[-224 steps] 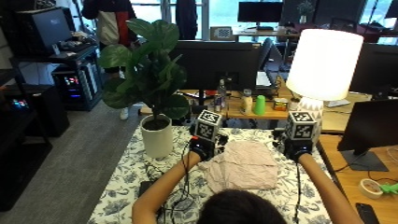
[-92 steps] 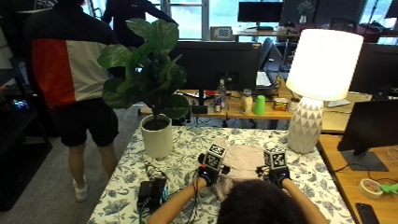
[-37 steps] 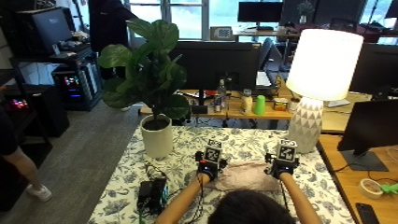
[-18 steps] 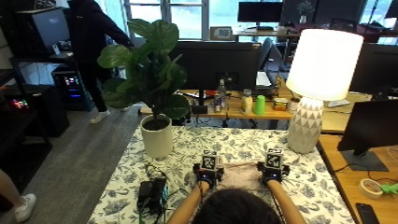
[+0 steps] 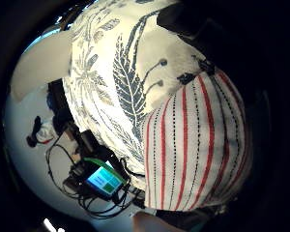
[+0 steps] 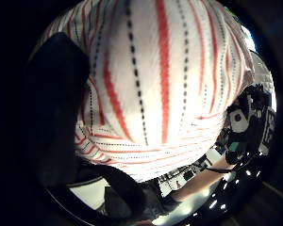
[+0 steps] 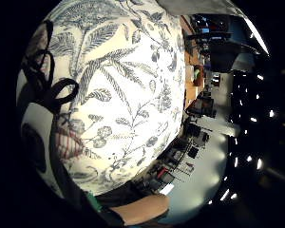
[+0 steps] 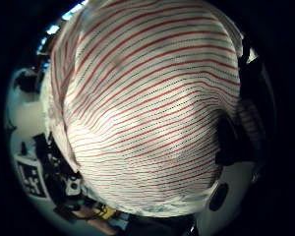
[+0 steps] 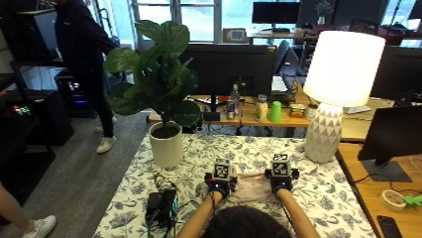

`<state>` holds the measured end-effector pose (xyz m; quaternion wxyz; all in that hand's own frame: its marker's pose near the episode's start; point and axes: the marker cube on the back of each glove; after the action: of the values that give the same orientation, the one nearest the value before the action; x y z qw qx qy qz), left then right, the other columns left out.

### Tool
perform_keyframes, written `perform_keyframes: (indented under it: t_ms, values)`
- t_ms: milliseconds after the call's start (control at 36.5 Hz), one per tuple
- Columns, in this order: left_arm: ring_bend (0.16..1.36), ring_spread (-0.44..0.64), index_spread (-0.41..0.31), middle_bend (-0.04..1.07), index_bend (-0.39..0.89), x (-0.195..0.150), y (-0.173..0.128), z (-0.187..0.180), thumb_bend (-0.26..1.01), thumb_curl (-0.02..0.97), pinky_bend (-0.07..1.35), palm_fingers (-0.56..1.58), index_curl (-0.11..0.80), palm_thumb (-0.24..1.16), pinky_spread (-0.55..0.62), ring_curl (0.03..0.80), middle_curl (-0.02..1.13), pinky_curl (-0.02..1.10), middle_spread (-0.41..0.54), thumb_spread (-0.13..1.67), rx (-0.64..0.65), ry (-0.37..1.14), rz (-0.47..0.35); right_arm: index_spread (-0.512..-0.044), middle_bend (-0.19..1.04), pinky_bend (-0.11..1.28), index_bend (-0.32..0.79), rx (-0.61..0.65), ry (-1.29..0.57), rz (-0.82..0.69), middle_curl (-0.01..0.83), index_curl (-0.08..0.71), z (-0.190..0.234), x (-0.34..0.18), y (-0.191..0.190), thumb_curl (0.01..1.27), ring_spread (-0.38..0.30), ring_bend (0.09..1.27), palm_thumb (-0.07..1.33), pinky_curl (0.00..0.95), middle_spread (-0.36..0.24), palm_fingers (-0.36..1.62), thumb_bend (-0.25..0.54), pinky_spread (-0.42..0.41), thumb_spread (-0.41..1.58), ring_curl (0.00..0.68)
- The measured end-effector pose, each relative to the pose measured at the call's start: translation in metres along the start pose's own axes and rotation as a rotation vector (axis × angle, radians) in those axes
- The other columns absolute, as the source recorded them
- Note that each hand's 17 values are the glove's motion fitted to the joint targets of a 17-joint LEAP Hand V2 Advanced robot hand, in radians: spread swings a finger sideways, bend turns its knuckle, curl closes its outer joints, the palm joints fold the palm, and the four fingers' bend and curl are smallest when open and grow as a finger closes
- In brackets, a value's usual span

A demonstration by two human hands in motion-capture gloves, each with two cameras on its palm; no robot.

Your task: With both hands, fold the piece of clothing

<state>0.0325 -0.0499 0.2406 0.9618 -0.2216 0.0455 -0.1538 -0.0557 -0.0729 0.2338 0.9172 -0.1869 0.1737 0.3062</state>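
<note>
A pale garment (image 9: 251, 187) with thin red stripes lies bunched into a small folded shape on the floral tablecloth (image 9: 198, 153), close to the person. My left hand (image 9: 219, 186) is at its left edge and my right hand (image 9: 280, 184) at its right edge. The striped cloth (image 6: 165, 80) fills the left thumb side palm view, with a dark thumb (image 6: 56, 108) laid across it. It fills the right thumb side palm view (image 8: 147, 113) as well, a black finger (image 8: 231, 137) at its edge. Both hands appear to pinch the cloth. In the left little finger side view the cloth's edge (image 5: 198, 154) lies against the tablecloth.
A white plant pot (image 9: 166, 148) stands at the table's left, a white lamp (image 9: 323, 139) at the back right. A black device with cables (image 9: 161, 203) lies near the front left. A wooden desk on the right carries a tape roll (image 9: 394, 198).
Over the last second both hands have drawn back toward the person and closer together, bringing the garment's edges with them. The garment now looks narrower and more bunched.
</note>
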Motion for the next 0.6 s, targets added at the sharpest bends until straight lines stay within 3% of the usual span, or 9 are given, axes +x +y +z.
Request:
perform_keyframes:
  t_ms: [219,356,493,603]
  values:
    - [0.7,0.4,-0.064,0.17,0.14,-0.027,0.011,-0.034,0.01,0.128,0.72,0.04,0.259,0.02,0.42,0.34,0.25,0.37,0.278,1.52,0.081,0.04,0.003,-0.223,0.4,0.7,0.13,0.044,-0.293,-0.399,0.484,0.195,-0.047,-0.003,0.007,0.35,-0.234,0.73,1.12,0.377,-0.167,1.27,0.101,-0.344,1.01,0.443]
    - [0.73,0.34,-0.044,0.17,0.13,-0.053,0.028,-0.067,0.01,0.125,0.72,0.08,0.256,0.02,0.4,0.342,0.25,0.37,0.282,1.52,0.164,0.019,-0.034,-0.228,0.4,0.7,0.12,0.086,-0.371,-0.447,0.486,0.215,-0.091,-0.001,0.026,0.37,-0.243,0.72,1.12,0.379,-0.178,1.26,0.068,-0.355,0.94,0.443]
    - [0.75,0.31,-0.02,0.16,0.13,-0.076,0.052,-0.09,0.01,0.121,0.72,0.1,0.255,0.02,0.39,0.344,0.25,0.36,0.28,1.54,0.137,0.017,-0.043,-0.229,0.38,0.69,0.12,0.173,-0.419,-0.519,0.486,0.232,-0.139,-0.013,0.06,0.4,-0.241,0.73,1.13,0.383,-0.184,1.27,0.038,-0.36,0.89,0.445]
    - [0.75,0.28,-0.008,0.17,0.13,-0.09,0.034,-0.094,0.02,0.117,0.73,0.11,0.253,0.03,0.37,0.341,0.25,0.36,0.281,1.57,0.076,0.027,-0.046,-0.224,0.37,0.68,0.13,0.244,-0.466,-0.581,0.484,0.247,-0.166,-0.04,0.087,0.42,-0.246,0.73,1.14,0.383,-0.185,1.27,0.018,-0.364,0.85,0.445]
